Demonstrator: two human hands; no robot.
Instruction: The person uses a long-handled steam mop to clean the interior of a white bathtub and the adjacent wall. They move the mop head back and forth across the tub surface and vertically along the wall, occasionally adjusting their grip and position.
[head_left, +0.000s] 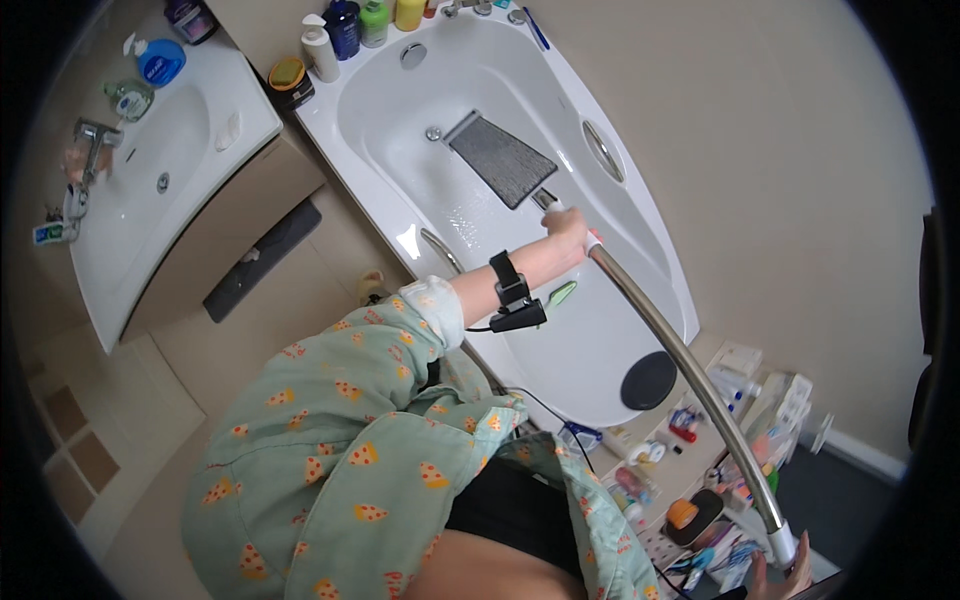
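Observation:
A flat mop's grey pad (502, 159) lies on the floor of the white bathtub (360, 176), close to the drain. Around the lower part of the metal mop pole (675, 349), just above the pad, my left hand (568, 231) is closed. A black strap with a small device (517, 304) sits on my left wrist. At the pole's far end, bottom right, my right hand (782, 574) has its fingers on both sides of the white end piece; its palm is partly hidden. A green-handled brush (561, 294) lies in the tub beneath my left forearm.
Bottles (343, 30) and a jar (291, 84) line the tub's far rim. A washbasin (180, 139) is at the left. Metal grab handles (602, 151) flank the tub. A dark oval pad (649, 381) rests at its near end, beside a crowded ledge (694, 457).

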